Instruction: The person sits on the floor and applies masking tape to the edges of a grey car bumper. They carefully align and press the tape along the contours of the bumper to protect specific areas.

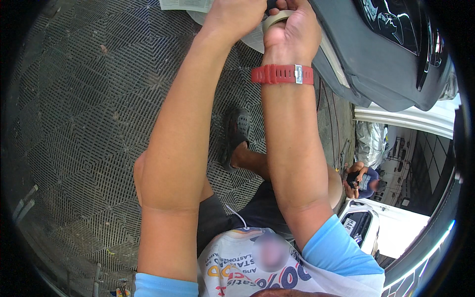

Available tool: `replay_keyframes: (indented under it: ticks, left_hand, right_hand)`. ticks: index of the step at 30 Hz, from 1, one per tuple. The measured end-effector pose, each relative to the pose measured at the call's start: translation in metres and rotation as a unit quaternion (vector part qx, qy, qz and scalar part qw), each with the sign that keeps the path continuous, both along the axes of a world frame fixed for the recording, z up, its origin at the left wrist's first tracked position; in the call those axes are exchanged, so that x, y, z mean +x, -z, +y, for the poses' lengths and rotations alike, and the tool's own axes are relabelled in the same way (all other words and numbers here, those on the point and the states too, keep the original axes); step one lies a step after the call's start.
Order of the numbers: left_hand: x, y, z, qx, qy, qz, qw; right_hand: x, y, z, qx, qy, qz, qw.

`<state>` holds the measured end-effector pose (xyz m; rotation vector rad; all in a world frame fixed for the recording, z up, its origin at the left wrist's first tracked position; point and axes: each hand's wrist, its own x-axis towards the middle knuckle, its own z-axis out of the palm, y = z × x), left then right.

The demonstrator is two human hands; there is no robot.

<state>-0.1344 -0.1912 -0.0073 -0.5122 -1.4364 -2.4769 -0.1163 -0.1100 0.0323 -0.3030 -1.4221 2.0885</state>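
Both my bare arms reach up to the top edge of the view. My right hand [298,30], with a red watch strap [282,74] at the wrist, is closed around a beige roll of tape [273,20], which looks like masking tape. Close beside it is my left hand [235,19], its back toward me; its fingers are cut off or hidden, so whatever it holds does not show. Printed paper [185,5] and a paler sheet [252,40] lie behind the hands. To the right of my right hand is a grey car bumper [368,59].
A glossy black headlight [396,22] is set above the bumper. Dark perforated matting [94,109] covers the floor, with my shoe [239,128] on it. A person [363,180] sits at the right near a white vehicle [363,222] and a silver cover [370,143].
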Motion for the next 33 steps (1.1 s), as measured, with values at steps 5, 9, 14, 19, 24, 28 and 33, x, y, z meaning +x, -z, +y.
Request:
replay_keyframes:
  ticks: [5,9,14,19,24,28,33]
  left_hand:
    - [0.017,-0.013,-0.010,-0.027,0.056,-0.044,0.997]
    - [0.010,-0.012,-0.004,-0.082,0.016,-0.018,0.996]
    - [0.011,-0.013,-0.007,-0.143,0.000,-0.027,0.989]
    - [0.007,-0.006,0.000,-0.185,-0.027,-0.017,0.982]
    - [0.018,-0.007,0.004,-0.363,-0.219,0.090,0.901]
    - [0.023,-0.008,0.026,-0.500,-0.299,0.102,0.806]
    - [0.032,-0.018,0.036,-0.438,-0.323,0.079,0.835]
  right_hand:
    - [-0.002,0.001,0.003,-0.020,-0.006,-0.005,1.000]
    - [-0.009,0.005,0.013,-0.045,-0.050,0.025,0.997]
    - [-0.009,0.006,0.014,-0.066,-0.100,0.051,0.992]
    - [0.013,0.004,0.003,-0.097,-0.065,0.056,0.992]
    - [0.074,0.010,0.004,-0.028,-0.033,0.011,0.999]
    - [0.104,0.018,0.011,-0.016,-0.016,-0.015,1.000]
    - [0.125,0.020,0.027,0.002,0.010,-0.045,0.999]
